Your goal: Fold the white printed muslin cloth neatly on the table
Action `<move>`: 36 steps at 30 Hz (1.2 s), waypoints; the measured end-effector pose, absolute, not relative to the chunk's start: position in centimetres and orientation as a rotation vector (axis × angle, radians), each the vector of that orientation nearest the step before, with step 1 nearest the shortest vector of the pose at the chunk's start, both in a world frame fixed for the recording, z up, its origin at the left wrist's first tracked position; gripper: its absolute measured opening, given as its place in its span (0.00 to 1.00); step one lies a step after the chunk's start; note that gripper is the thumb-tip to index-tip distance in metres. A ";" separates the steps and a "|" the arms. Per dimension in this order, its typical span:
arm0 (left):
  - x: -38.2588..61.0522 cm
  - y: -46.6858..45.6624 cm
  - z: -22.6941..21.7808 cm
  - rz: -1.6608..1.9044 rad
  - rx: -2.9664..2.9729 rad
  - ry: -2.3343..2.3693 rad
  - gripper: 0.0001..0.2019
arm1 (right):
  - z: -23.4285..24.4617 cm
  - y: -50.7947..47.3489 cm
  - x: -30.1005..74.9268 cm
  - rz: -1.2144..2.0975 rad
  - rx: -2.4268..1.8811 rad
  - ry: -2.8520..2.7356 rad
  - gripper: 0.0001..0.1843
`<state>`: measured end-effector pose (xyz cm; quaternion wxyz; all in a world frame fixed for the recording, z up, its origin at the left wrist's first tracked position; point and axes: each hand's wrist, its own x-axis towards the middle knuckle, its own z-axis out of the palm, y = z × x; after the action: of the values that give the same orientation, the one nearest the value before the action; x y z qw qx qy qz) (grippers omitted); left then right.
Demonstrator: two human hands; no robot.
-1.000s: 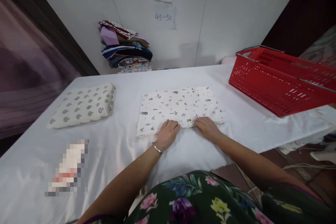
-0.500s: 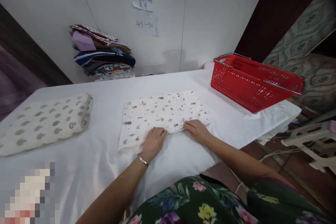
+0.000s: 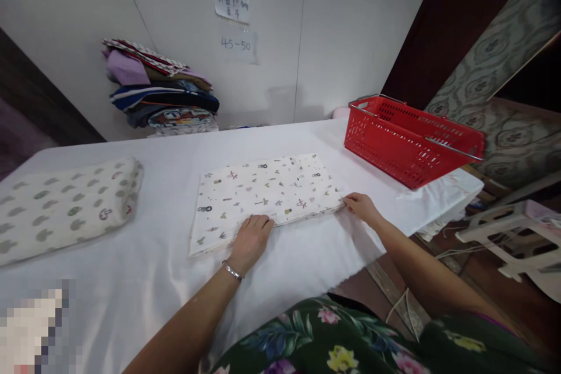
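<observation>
A folded white cloth [image 3: 272,193] with small printed figures and sprigs lies flat in front of me, its layered edge facing me. My left hand [image 3: 253,238], with a silver bracelet at the wrist, rests palm down on that near edge, fingers laid on the fabric; its thumb is hidden. At the near right corner, my right hand [image 3: 363,209] pinches the cloth's edge between thumb and fingers. To the left lies another folded cream cloth [image 3: 65,204] with grey-green mushroom-like shapes, untouched by either hand.
A red plastic basket [image 3: 407,152] with metal handles stands at the table's right end. A pile of folded fabrics [image 3: 162,90] rises at the back left, by the wall. The table has a white cover [image 3: 162,298]. A white plastic stool [image 3: 517,234] is at the right.
My right hand has slid right along the near edge to the cloth's corner and now pinches it. The left hand stays on the edge. The view has shifted slightly.
</observation>
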<state>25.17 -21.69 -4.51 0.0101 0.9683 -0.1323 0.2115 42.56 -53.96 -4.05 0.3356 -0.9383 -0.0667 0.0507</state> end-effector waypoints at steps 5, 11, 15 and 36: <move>25.2 -21.7 -4.5 0.657 3.016 -0.406 0.09 | -2.8 -53.2 43.1 0.327 -2.543 -0.136 0.15; 25.1 -21.7 -4.6 0.594 3.028 -0.377 0.10 | -1.3 -52.0 44.0 0.511 -2.687 -0.150 0.17; 25.1 -21.7 -4.8 0.610 3.020 -0.372 0.10 | -0.7 -51.2 44.1 0.543 -2.761 -0.145 0.18; 25.2 -21.7 -5.1 0.623 2.997 -0.355 0.10 | -0.4 -50.5 44.2 0.564 -2.679 -0.092 0.09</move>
<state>25.22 -21.74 -5.09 0.0302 0.9721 -0.1152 0.2020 44.23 -50.47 -0.44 0.1998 -0.9583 -0.0328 0.2018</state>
